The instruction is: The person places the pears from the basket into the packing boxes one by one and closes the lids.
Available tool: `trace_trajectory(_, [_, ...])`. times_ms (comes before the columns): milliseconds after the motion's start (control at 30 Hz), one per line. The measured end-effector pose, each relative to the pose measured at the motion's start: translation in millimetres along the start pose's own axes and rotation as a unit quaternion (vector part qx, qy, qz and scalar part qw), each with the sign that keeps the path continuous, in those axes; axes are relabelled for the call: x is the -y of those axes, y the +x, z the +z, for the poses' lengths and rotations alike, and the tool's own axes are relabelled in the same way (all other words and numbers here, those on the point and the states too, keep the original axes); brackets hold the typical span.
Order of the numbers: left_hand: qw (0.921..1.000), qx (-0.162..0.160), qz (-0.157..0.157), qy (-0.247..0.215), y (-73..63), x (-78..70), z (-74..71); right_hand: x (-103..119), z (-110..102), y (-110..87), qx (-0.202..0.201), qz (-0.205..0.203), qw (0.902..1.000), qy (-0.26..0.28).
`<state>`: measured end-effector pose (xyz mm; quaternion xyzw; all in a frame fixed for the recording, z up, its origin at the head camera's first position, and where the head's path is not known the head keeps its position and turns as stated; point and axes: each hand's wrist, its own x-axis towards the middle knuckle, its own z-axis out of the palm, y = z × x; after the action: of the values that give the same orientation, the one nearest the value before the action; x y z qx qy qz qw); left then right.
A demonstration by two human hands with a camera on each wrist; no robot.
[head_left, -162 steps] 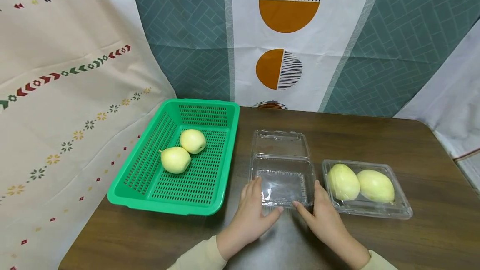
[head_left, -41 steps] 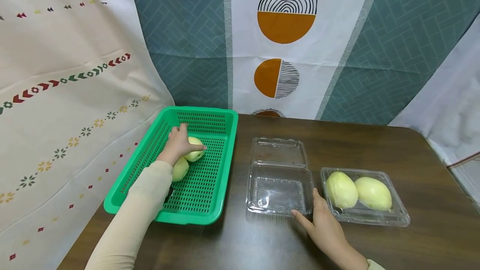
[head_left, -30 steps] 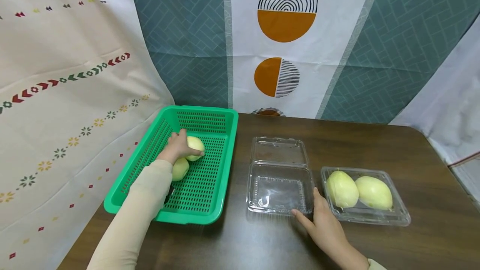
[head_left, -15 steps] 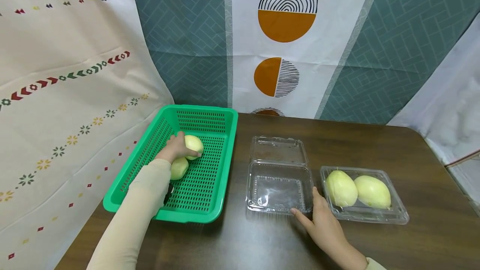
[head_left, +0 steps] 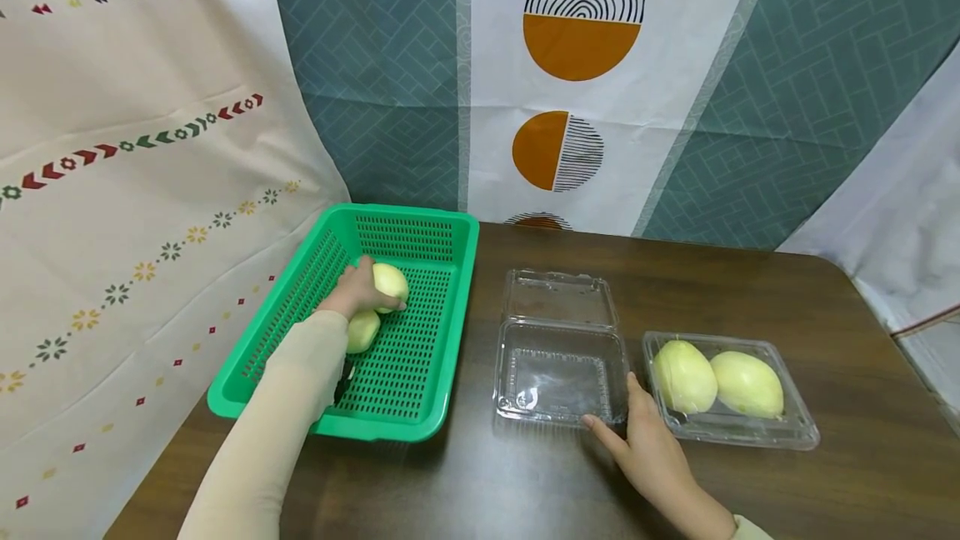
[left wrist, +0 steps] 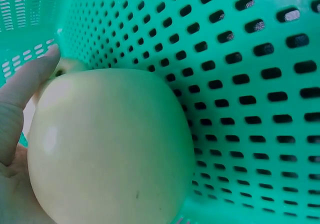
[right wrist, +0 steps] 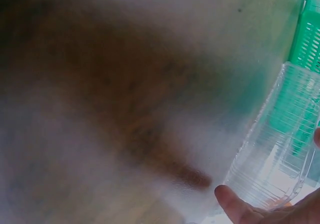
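In the head view my left hand is inside the green basket, its thumb and fingers round the farther pale yellow-green pear. The nearer pear lies beneath the wrist, partly covered by the sleeve. It fills much of the left wrist view as a large pear, with the gripped one partly hidden behind it. My right hand rests at the near right corner of a clear plastic clamshell box. Its index finger lies straight along the side and its thumb touches the front edge. The box's lid is folded back.
Right of the right hand stands a second clear clamshell box, closed, with two pears inside. All of it rests on a dark wooden table. Patterned cloths hang behind the table and at the left.
My left hand has moved from the empty clamshell box into the basket and closed round the farther pear. My right hand has stayed by the box. Over the last second little has moved.
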<state>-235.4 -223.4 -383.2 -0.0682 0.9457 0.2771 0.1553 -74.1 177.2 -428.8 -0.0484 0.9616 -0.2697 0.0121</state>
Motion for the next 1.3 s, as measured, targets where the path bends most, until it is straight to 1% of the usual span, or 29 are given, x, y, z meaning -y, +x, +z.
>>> trace_trajectory(300, [0.9997,-0.015,0.012,-0.014,0.7,-2.1,2.0,0.1,-1.2,0.8,0.000,0.004,1.0000,0.006])
trace_trajectory(533, [0.9990,-0.041,0.016,0.002,2.4,0.7,1.0,0.8,-0.6,0.6,-0.003,0.005,1.0000,0.007])
trace_trajectory(633, [0.9988,-0.046,0.017,0.003,3.2,1.5,1.6,0.6,-0.2,0.7,-0.007,0.004,0.9999,0.006])
trace_trajectory(867, [0.9987,-0.051,0.007,-0.003,4.9,-0.8,2.8,-0.4,-0.4,0.9,-0.011,0.001,0.9999,0.003])
trace_trajectory(1033, [0.9980,-0.063,0.004,-0.010,5.2,-1.8,1.3,-0.9,-0.2,1.7,-0.012,-0.001,0.9999,0.002])
trace_trajectory(1200, [0.9969,-0.072,-0.012,-0.028,1.3,-3.0,-0.4,-1.5,0.1,1.2,-0.008,-0.001,1.0000,0.003])
trace_trajectory(1300, [0.9959,-0.079,-0.008,-0.043,-1.8,-5.3,-1.9,-0.9,0.0,1.3,-0.007,0.000,1.0000,0.002])
